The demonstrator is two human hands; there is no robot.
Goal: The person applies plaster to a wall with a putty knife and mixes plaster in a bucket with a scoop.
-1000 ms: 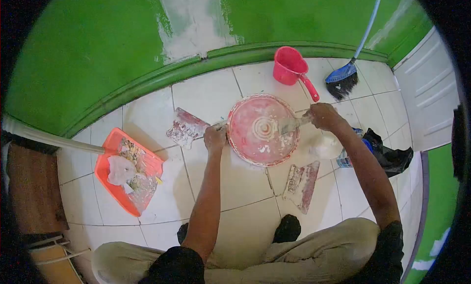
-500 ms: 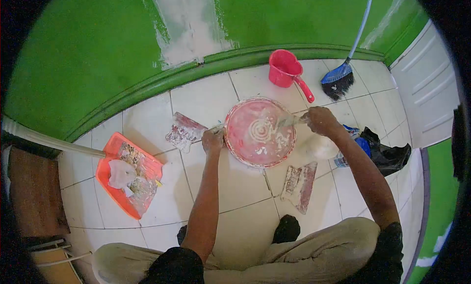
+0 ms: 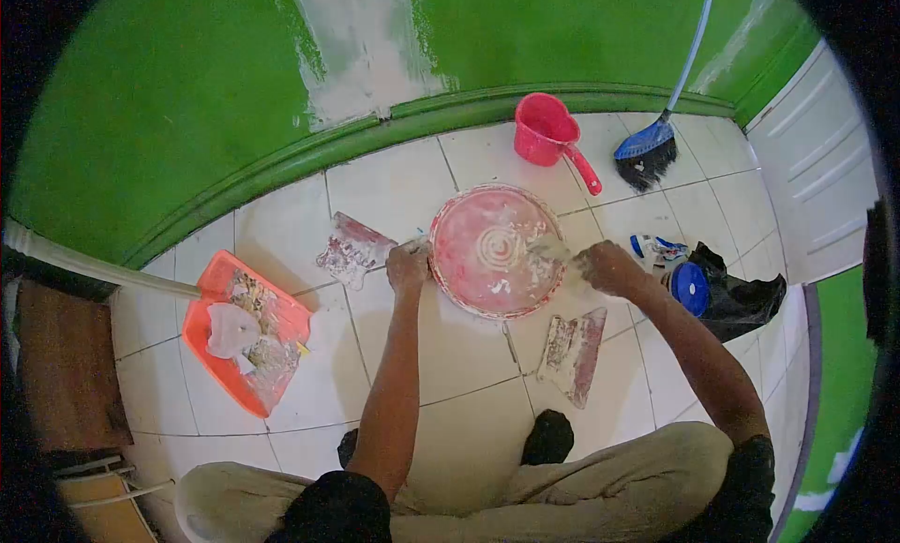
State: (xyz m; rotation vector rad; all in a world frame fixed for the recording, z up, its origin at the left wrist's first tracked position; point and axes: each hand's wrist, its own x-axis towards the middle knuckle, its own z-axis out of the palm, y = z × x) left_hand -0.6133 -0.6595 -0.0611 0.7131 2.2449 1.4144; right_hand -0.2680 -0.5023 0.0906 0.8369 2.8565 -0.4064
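Note:
A round red lid or basin [image 3: 469,226], smeared with white paste, lies on the tiled floor. At its left rim my left hand [image 3: 408,267] is closed on the edge. My right hand [image 3: 611,269] is closed round the handle of a putty knife [image 3: 548,249], whose blade is over the right part of the round surface. A paste-covered scraper [image 3: 354,248] lies just left of my left hand. Below the round surface, to the right, lies another coated scraper [image 3: 574,355].
A pink dipper [image 3: 546,130] and a blue broom [image 3: 645,153] are near the green wall [image 3: 187,102]. On the left is an orange dustpan [image 3: 211,344] with debris. A blue-lidded container [image 3: 690,288] and a black bag [image 3: 745,304] lie at the right.
My right hand has moved down and slightly left with the putty knife, uncovering more of the blue-lidded container. My left hand stays at the rim.

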